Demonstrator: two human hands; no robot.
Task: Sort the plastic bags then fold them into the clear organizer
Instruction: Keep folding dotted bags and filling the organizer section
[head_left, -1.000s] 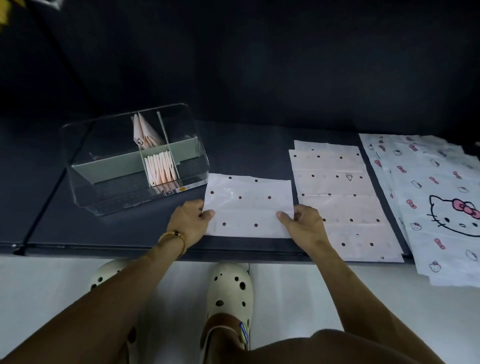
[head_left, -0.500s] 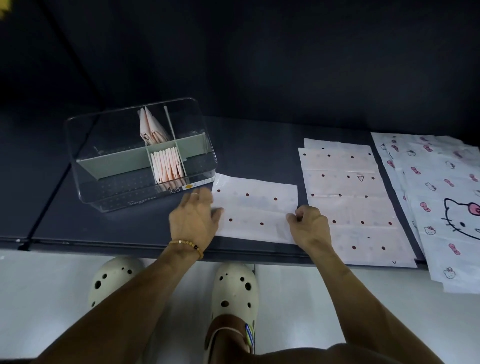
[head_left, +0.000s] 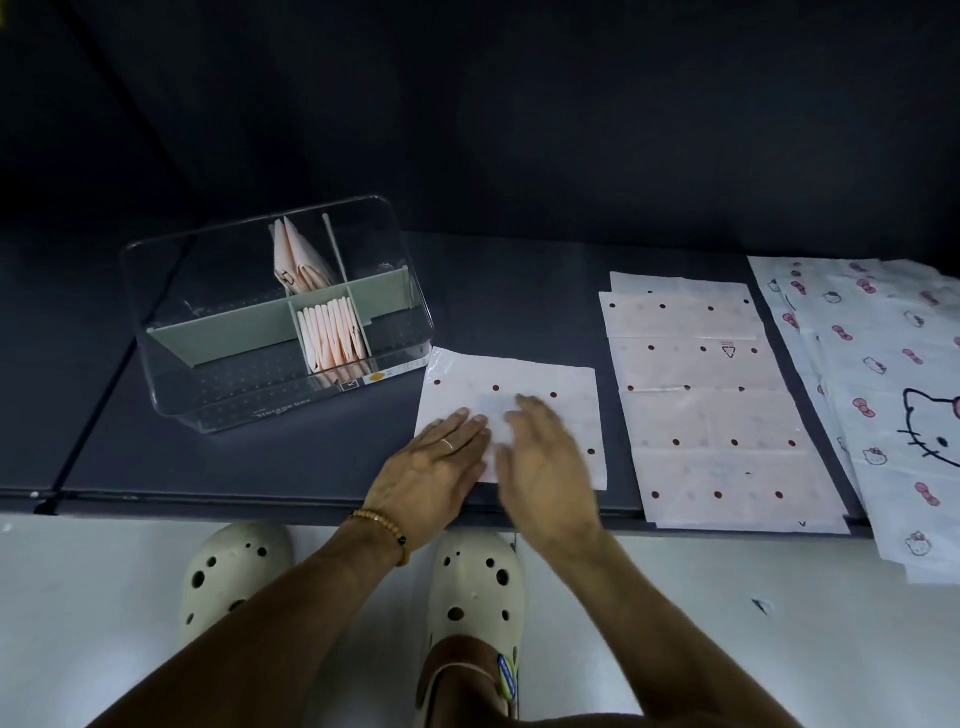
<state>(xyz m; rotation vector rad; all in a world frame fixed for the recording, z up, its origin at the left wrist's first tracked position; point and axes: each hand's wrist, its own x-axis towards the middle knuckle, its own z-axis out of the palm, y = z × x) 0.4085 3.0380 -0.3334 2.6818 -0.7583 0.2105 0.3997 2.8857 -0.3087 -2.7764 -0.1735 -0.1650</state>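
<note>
desk (head_left: 311, 467): dark flat top under both hands, its front edge just below the wrists.
cat-print bags (head_left: 893, 395): overlapping spread far to the right of the right hand, white with pink bows and a large cat face, hanging over the desk edge.
dotted bag stack (head_left: 711, 410): overlapping row just right of the right hand, white with red dots, well apart from the left hand.
clear organizer (head_left: 275, 322): up and left of the left hand, near it but not touching; grey dividers inside; folded pinkish bags (head_left: 332, 338) stand upright in the middle front compartment, and a few more lean in the compartment behind.
dotted bag (head_left: 550, 379): flat on the desk beneath both hands, its upper left corner just beside the organizer.
right hand (head_left: 545, 467): blurred, fingers straight and spread, palm down over the bag's middle; whether it touches i cannot tell.
left hand (head_left: 431, 467): flat, fingers extended together, resting on the bag's lower left part, holding nothing; ring on one finger, bead bracelet (head_left: 382, 525) at the wrist.
</note>
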